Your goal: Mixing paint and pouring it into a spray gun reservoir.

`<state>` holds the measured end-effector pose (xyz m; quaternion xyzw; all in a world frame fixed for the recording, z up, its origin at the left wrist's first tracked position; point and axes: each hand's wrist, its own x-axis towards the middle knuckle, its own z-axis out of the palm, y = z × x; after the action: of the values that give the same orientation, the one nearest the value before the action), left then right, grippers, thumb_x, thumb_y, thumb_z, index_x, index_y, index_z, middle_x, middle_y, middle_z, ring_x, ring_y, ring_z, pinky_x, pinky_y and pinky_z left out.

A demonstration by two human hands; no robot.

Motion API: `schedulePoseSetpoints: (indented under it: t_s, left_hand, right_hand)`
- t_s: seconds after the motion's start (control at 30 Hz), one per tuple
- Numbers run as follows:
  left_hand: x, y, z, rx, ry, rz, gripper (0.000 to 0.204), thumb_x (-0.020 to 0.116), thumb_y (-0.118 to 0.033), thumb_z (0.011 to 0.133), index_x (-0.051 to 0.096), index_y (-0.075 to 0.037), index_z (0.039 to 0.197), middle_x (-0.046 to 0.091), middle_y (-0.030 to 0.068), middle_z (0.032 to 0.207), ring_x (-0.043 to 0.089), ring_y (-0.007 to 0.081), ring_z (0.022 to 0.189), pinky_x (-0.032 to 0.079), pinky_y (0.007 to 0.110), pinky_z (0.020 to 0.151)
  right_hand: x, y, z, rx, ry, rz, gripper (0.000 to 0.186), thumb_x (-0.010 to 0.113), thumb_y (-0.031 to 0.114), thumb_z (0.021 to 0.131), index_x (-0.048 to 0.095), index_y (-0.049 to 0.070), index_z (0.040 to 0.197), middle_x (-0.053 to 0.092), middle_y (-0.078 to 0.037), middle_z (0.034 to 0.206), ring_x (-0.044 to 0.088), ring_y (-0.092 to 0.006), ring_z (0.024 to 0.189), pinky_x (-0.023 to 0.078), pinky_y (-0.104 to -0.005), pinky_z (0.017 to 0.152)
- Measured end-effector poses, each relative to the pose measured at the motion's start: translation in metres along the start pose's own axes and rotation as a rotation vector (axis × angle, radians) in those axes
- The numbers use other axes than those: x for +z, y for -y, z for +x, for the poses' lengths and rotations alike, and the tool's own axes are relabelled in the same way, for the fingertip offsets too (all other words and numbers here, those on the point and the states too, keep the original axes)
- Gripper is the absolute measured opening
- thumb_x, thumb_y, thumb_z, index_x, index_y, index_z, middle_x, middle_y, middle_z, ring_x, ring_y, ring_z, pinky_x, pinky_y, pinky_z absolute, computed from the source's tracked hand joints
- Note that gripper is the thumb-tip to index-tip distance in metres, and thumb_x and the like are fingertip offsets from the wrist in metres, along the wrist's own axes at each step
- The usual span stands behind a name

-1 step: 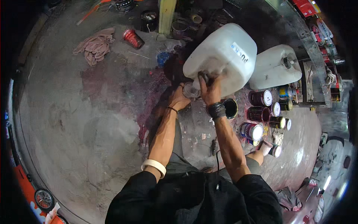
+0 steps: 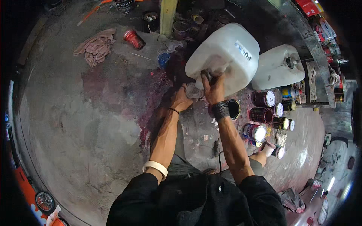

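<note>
A large whitish translucent jerrycan [image 2: 222, 43] hangs tilted in front of me, its underside turned partly upward. My right hand [image 2: 214, 91], with dark bands on the wrist, is closed round its handle; the thumb shows dark smudges. Just left of it, my left hand [image 2: 181, 100] holds a clear plastic cup [image 2: 194, 91] close under the jerrycan's lower end. The jerrycan's mouth is hidden, and whether any liquid is running I cannot tell. Below my right hand stands an open can with a dark inside [image 2: 234, 109].
A second whitish jerrycan [image 2: 277, 71] stands on the right, near a metal rack [image 2: 320, 56]. Several paint cans [image 2: 255, 132] crowd the floor beside my right forearm. Farther off are a pinkish rag [image 2: 96, 47], a red container [image 2: 134, 39], a blue cup [image 2: 164, 59] and a yellowish post [image 2: 168, 17].
</note>
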<state>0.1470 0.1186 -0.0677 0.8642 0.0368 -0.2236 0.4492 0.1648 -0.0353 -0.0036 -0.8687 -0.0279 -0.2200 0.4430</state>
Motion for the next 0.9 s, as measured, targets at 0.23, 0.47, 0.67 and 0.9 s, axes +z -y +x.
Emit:
schedulePoseSetpoints:
  t_s: [0.23, 0.47, 0.67, 0.9]
  left_hand:
    - [0.014, -0.014, 0.006, 0.304, -0.094, -0.274, 0.077, 0.089, -0.026, 0.067, 0.053, -0.002, 0.131, 0.063, 0.0210, 0.129, 0.060, 0.0344, 0.122, 0.048, 0.042, 0.103]
    - [0.017, -0.039, 0.007, 0.499, -0.215, -0.501, 0.069, 0.090, -0.019, 0.070, 0.057, -0.004, 0.128, 0.066, 0.0150, 0.122, 0.063, 0.0268, 0.115, 0.051, 0.039, 0.098]
    - [0.010, -0.047, -0.002, 0.498, -0.140, -0.528, 0.073, 0.091, -0.023, 0.069, 0.056, -0.002, 0.131, 0.065, 0.0175, 0.124, 0.062, 0.0296, 0.118, 0.049, 0.040, 0.101]
    - [0.019, -0.061, -0.009, 0.580, 0.016, -0.521, 0.072, 0.090, -0.017, 0.070, 0.055, -0.003, 0.131, 0.065, 0.0142, 0.125, 0.062, 0.0259, 0.118, 0.049, 0.038, 0.101]
  right_hand:
    - [-0.034, 0.018, 0.058, 0.111, 0.006, -0.020, 0.047, 0.076, 0.027, 0.087, 0.048, 0.000, 0.113, 0.069, -0.026, 0.100, 0.070, -0.0419, 0.092, 0.054, -0.0445, 0.081]
    - [-0.087, 0.001, 0.149, 0.099, 0.061, 0.078, 0.047, 0.074, 0.028, 0.090, 0.047, 0.001, 0.117, 0.066, -0.019, 0.100, 0.068, -0.0298, 0.082, 0.056, -0.0385, 0.070]
    - [-0.123, -0.028, 0.243, 0.055, 0.056, -0.005, 0.053, 0.069, 0.032, 0.094, 0.048, 0.002, 0.132, 0.066, -0.019, 0.109, 0.068, -0.0256, 0.084, 0.057, -0.0354, 0.065]
    - [-0.143, -0.116, 0.334, -0.498, -0.095, -0.468, 0.049, 0.063, 0.040, 0.094, 0.061, 0.001, 0.123, 0.070, -0.016, 0.100, 0.069, -0.0280, 0.078, 0.054, -0.0366, 0.074]
